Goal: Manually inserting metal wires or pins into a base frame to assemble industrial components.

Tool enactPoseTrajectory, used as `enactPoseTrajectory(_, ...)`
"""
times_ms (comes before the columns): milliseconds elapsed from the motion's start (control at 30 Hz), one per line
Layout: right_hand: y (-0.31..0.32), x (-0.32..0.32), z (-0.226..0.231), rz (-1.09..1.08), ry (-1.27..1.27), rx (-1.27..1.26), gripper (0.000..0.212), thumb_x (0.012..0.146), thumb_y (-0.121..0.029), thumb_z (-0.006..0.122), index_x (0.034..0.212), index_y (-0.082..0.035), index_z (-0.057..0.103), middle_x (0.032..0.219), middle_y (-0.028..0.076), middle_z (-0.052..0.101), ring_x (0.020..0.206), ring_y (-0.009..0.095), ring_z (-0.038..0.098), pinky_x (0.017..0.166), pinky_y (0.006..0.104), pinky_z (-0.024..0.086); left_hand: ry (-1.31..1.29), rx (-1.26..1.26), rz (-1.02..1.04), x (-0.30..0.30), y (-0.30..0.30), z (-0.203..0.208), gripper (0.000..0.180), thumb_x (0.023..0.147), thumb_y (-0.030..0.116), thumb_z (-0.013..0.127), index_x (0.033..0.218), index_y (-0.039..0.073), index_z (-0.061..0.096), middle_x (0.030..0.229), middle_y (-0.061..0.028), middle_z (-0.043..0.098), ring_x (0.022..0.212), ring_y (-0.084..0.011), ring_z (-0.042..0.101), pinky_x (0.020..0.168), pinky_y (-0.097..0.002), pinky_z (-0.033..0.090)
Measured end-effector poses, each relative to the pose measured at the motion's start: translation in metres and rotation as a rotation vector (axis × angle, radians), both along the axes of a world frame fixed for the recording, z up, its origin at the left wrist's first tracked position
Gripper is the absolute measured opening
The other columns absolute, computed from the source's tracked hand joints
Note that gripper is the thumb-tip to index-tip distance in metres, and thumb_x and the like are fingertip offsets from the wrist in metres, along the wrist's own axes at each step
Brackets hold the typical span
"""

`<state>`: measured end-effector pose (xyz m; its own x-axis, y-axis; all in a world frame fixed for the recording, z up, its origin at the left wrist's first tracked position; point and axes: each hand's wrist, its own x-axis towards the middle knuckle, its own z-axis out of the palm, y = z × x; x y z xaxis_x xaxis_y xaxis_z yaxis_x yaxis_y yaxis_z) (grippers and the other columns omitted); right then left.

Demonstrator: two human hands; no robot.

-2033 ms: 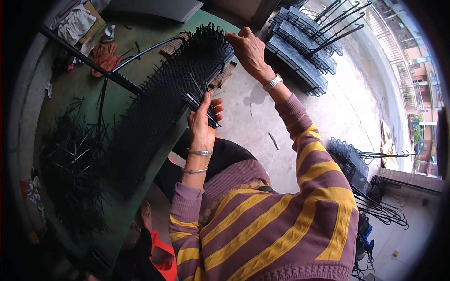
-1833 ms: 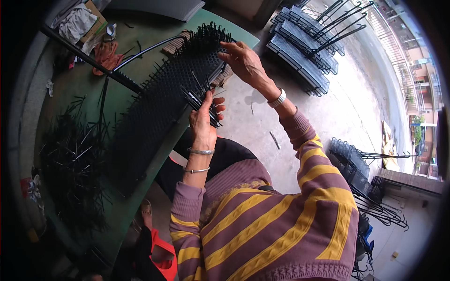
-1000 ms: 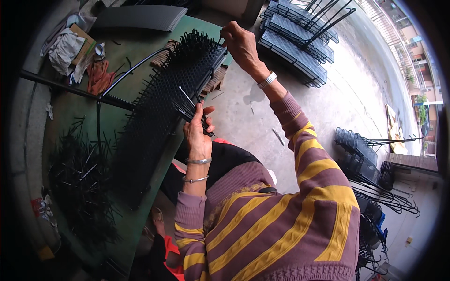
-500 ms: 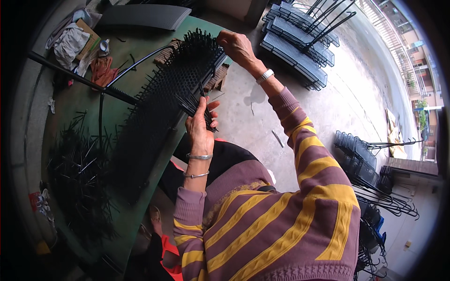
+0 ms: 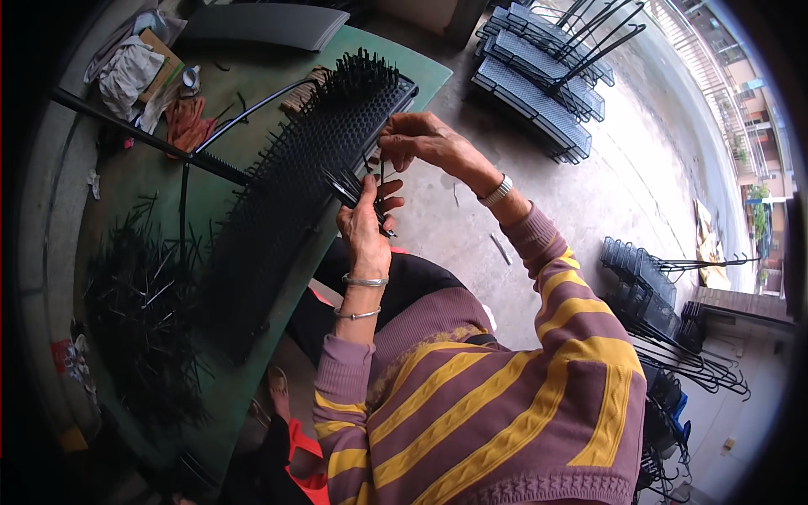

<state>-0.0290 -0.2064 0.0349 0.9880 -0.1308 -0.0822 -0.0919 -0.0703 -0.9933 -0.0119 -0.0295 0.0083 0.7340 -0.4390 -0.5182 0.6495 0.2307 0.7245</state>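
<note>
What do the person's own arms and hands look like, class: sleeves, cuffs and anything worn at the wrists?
The sleeves are knitted, striped mauve and yellow, ending in plain mauve ribbed cuffs. Both the left hand and right hand are ungloved. Two slim silver bangles circle the left forearm near the wrist; a pale, segmented band, possibly a watch strap, circles the right wrist.

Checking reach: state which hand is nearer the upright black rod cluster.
Right. Right hand: below and right of the rod cluster in view; left hand: farther below, holding black rods.
</note>
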Motion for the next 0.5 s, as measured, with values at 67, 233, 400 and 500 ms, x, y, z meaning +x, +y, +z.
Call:
enactPoseTrajectory(67, -0.009, -0.002, 0.006, -0.184, -0.087, -0.105, 0.017, 0.094, -0.014, 0.058, 0.098, 0.003, 0.058, 0.082, 0.006, 0.067, 0.069, 0.012, 0.065, 0.062, 0.0253, 0.052, 0.003, 0.015, 0.013, 0.004, 0.004, -0.005, 0.026, 0.093, 0.028, 0.063, 0.105, 0.005, 0.060, 0.088, -0.0109, 0.071, 0.064, -0.0119, 0.062, 0.043, -0.0202, 0.033)
enactPoseTrajectory(233, -0.047, 0.020, 0.012, -0.657, -0.528, -0.781, 0.005, 0.093, -0.008, 0.054, 0.095, -0.003, 0.054, 0.079, 0.010, 0.068, 0.063, 0.018, 0.069, 0.056, 0.0266, 0.051, 0.129, 0.016, 0.073, 0.005, 0.010, -0.020, 0.024, 0.094, 0.029, 0.061, 0.104, 0.007, 0.060, 0.091, -0.0102, 0.071, 0.071, -0.0135, 0.065, 0.046, -0.0248, 0.040)
enactPoseTrajectory(400, -0.077, 0.046, -0.014, -0.694, -0.570, -0.916, 0.007, 0.093, -0.010, 0.055, 0.094, -0.003, 0.054, 0.080, 0.011, 0.068, 0.062, 0.019, 0.069, 0.055, 0.0285, 0.051, 0.155, 0.033, 0.120, 0.006, 0.006, -0.023, 0.023, 0.095, 0.029, 0.060, 0.104, 0.008, 0.061, 0.083, -0.0061, 0.067, 0.062, -0.0102, 0.057, 0.046, -0.0251, 0.037)
enactPoseTrajectory(500, -0.076, 0.053, -0.022, -0.663, -0.514, -0.945, 0.009, 0.094, -0.011, 0.055, 0.092, -0.003, 0.055, 0.079, 0.012, 0.067, 0.060, 0.018, 0.068, 0.054, 0.0294, 0.051, 0.177, -0.108, 0.072, 0.006, 0.011, -0.022, 0.021, 0.096, 0.027, 0.059, 0.104, 0.008, 0.062, 0.073, -0.0013, 0.058, 0.055, -0.0075, 0.045, 0.045, -0.0244, 0.033)
